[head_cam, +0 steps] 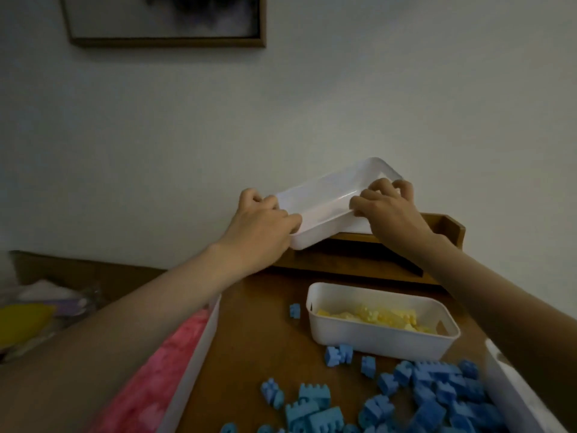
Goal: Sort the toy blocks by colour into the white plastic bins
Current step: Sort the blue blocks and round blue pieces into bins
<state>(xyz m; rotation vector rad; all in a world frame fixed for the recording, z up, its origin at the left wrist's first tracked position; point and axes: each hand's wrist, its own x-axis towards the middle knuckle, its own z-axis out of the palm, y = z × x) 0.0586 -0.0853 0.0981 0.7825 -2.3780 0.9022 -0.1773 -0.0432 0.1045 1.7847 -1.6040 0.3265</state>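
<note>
An empty white plastic bin (327, 195) is held tilted in the air over the wooden shelf at the back of the table. My left hand (262, 223) grips its near left end. My right hand (387, 207) grips its right rim, fingers curled over the edge. Below them a white bin (374, 339) holds yellow blocks (374, 317). At the left a white bin (199, 348) is filled with pink blocks (162, 370), partly hidden by my left forearm. Several blue blocks (431, 392) lie loose on the wooden table, at the front and right.
A low wooden shelf (446, 223) stands against the wall behind the bins. Another white bin edge (512, 392) shows at the right, under my right forearm. Yellow and pale clutter (28, 317) sits at the far left. A framed picture (165, 20) hangs on the wall.
</note>
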